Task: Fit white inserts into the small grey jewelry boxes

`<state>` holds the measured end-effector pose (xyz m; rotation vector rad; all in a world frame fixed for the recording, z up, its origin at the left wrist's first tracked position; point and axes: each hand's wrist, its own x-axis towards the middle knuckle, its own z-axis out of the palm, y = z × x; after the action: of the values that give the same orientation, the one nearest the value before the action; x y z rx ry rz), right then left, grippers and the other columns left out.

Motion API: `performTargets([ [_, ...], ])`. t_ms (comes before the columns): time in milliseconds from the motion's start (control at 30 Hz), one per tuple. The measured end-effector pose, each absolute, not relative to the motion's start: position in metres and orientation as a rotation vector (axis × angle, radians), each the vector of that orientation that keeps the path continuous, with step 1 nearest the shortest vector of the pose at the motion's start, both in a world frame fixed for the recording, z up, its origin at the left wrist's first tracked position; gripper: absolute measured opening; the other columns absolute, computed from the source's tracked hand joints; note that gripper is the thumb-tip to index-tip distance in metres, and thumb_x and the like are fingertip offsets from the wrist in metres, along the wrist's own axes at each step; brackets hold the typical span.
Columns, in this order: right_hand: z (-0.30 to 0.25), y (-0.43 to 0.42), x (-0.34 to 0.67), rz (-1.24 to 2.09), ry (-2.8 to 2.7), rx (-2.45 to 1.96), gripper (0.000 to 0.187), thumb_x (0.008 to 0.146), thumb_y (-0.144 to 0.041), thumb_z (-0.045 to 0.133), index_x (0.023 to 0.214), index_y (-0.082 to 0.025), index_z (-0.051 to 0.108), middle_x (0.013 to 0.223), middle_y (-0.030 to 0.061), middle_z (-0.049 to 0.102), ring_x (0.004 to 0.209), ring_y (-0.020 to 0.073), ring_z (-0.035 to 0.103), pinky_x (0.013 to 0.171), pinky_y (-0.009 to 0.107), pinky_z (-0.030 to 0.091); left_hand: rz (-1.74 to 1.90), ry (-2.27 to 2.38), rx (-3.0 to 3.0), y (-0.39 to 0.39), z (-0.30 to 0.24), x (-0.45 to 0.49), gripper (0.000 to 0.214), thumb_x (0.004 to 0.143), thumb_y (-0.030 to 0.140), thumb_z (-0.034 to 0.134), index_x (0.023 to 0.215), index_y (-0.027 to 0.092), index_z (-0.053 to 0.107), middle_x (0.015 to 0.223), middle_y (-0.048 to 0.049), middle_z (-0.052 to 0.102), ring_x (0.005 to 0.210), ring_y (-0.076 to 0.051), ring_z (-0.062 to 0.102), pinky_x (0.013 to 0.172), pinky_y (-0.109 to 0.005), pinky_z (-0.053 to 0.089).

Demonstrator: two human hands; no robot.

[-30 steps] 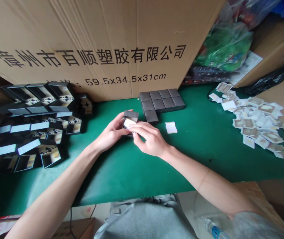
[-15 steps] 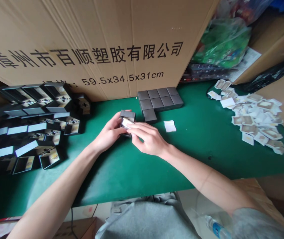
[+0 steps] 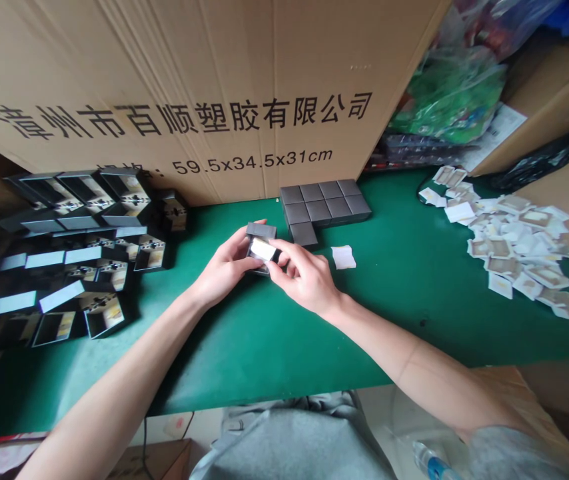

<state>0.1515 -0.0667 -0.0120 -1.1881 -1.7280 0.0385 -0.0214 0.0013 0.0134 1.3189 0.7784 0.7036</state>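
Observation:
My left hand (image 3: 224,267) grips a small dark grey box (image 3: 261,232) with its lid raised, held just above the green table (image 3: 404,280). A white folded paper (image 3: 262,249) lies in the box's opening. My right hand (image 3: 303,277) curls against the box's right side, its fingertips pressed on the paper and the box edge. Just behind the hands sits a block of several shut grey boxes (image 3: 324,203). A single white paper (image 3: 343,257) lies on the table to the right of my right hand.
Several open dark boxes (image 3: 79,260) lie stacked at the left. A heap of white folded papers (image 3: 509,240) covers the table's right side. A large cardboard carton (image 3: 189,87) stands behind, with plastic bags (image 3: 444,93) at the back right. A water bottle (image 3: 432,463) shows at the bottom.
My right hand's fingers have drawn back from lying flat over the paper to curling at the box's right edge, so more of the white paper shows in the box.

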Motion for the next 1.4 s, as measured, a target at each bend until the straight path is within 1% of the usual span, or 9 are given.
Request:
performTargets([
  [133, -0.0123, -0.0671, 0.1509, -0.076, -1.849, -1.234, 0.034, 0.1, -0.029, 0.055, 0.133, -0.021, 0.058, 0.085, -0.0015, 0.076, 0.063, 0.0086, 0.068, 0.061, 0.02, 0.052, 0.72, 0.798, 1.384, 0.0002, 0.0136, -0.0201, 0.071, 0.08, 0.015, 0.068, 0.147, 0.024, 0.048, 0.137, -0.0062, 0.061, 0.12, -0.024, 0.059, 0.095, -0.029, 0.05],
  [300, -0.0082, -0.0697, 0.1507, -0.101, -1.919, -1.355, 0.026, 0.102, -0.029, 0.053, 0.12, -0.018, 0.067, 0.079, -0.0021, 0.077, 0.064, 0.0095, 0.07, 0.058, 0.021, 0.045, 0.647, 0.811, 1.508, -0.0039, 0.0162, -0.0185, 0.074, 0.079, 0.014, 0.067, 0.149, 0.022, 0.045, 0.126, -0.0062, 0.065, 0.111, -0.022, 0.062, 0.091, -0.029, 0.052],
  [433, -0.0095, -0.0697, 0.1513, -0.112, -1.922, -1.388, 0.023, 0.102, -0.032, 0.054, 0.115, -0.02, 0.068, 0.074, -0.0036, 0.077, 0.059, 0.0088, 0.069, 0.055, 0.022, 0.042, 0.637, 0.803, 1.535, -0.0054, 0.013, -0.0186, 0.075, 0.079, 0.014, 0.065, 0.151, 0.021, 0.044, 0.13, -0.0078, 0.063, 0.111, -0.022, 0.062, 0.091, -0.03, 0.052],
  [600, -0.0096, -0.0702, 0.1519, -0.129, -1.944, -1.342, 0.018, 0.102, -0.026, 0.052, 0.11, -0.019, 0.067, 0.078, -0.0036, 0.078, 0.061, 0.0076, 0.07, 0.056, 0.021, 0.042, 0.635, 0.803, 1.541, -0.0052, 0.0099, -0.0179, 0.075, 0.08, 0.015, 0.066, 0.152, 0.022, 0.043, 0.13, -0.0077, 0.063, 0.111, -0.022, 0.063, 0.091, -0.03, 0.052],
  [767, -0.0073, -0.0715, 0.1513, -0.282, -1.961, -1.346, 0.023, 0.102, -0.025, 0.053, 0.12, -0.019, 0.065, 0.072, -0.0047, 0.076, 0.053, 0.0081, 0.067, 0.052, 0.025, 0.037, 0.65, 0.825, 1.537, -0.0055, 0.0109, -0.0171, 0.074, 0.079, 0.016, 0.066, 0.15, 0.02, 0.045, 0.13, -0.0084, 0.063, 0.108, -0.021, 0.064, 0.089, -0.03, 0.053],
  [900, -0.0067, -0.0728, 0.1504, -0.355, -1.968, -1.362, 0.024, 0.101, -0.025, 0.053, 0.121, -0.016, 0.065, 0.064, -0.0047, 0.073, 0.049, 0.0091, 0.065, 0.049, 0.027, 0.032, 0.655, 0.844, 1.549, -0.0052, 0.0093, -0.0174, 0.073, 0.078, 0.014, 0.064, 0.149, 0.019, 0.047, 0.132, -0.0089, 0.063, 0.109, -0.022, 0.064, 0.092, -0.031, 0.053],
  [1133, -0.0049, -0.0751, 0.1502, -0.282, -1.962, -1.395, 0.018, 0.1, -0.023, 0.055, 0.114, -0.019, 0.066, 0.077, -0.0038, 0.078, 0.059, 0.0095, 0.07, 0.052, 0.025, 0.035, 0.673, 0.825, 1.547, -0.0052, 0.0075, -0.0159, 0.073, 0.079, 0.014, 0.065, 0.149, 0.017, 0.047, 0.132, -0.0084, 0.065, 0.112, -0.023, 0.065, 0.095, -0.031, 0.053],
  [1300, -0.0052, -0.074, 0.1498, -0.247, -1.978, -1.34, 0.015, 0.099, -0.018, 0.052, 0.101, -0.02, 0.067, 0.07, -0.0067, 0.075, 0.056, 0.0092, 0.069, 0.051, 0.024, 0.036, 0.66, 0.864, 1.505, -0.0059, 0.0094, -0.0152, 0.072, 0.08, 0.021, 0.071, 0.148, 0.015, 0.048, 0.137, -0.0102, 0.065, 0.123, -0.028, 0.062, 0.106, -0.037, 0.05],
  [1400, -0.0074, -0.0726, 0.1504, -0.236, -1.94, -1.308, 0.016, 0.096, -0.015, 0.053, 0.1, -0.019, 0.068, 0.07, -0.0059, 0.076, 0.056, 0.0094, 0.069, 0.053, 0.023, 0.039, 0.651, 0.839, 1.507, -0.0056, 0.0095, -0.0157, 0.062, 0.084, 0.028, 0.072, 0.142, 0.015, 0.055, 0.138, -0.0104, 0.064, 0.127, -0.029, 0.06, 0.108, -0.037, 0.048],
])
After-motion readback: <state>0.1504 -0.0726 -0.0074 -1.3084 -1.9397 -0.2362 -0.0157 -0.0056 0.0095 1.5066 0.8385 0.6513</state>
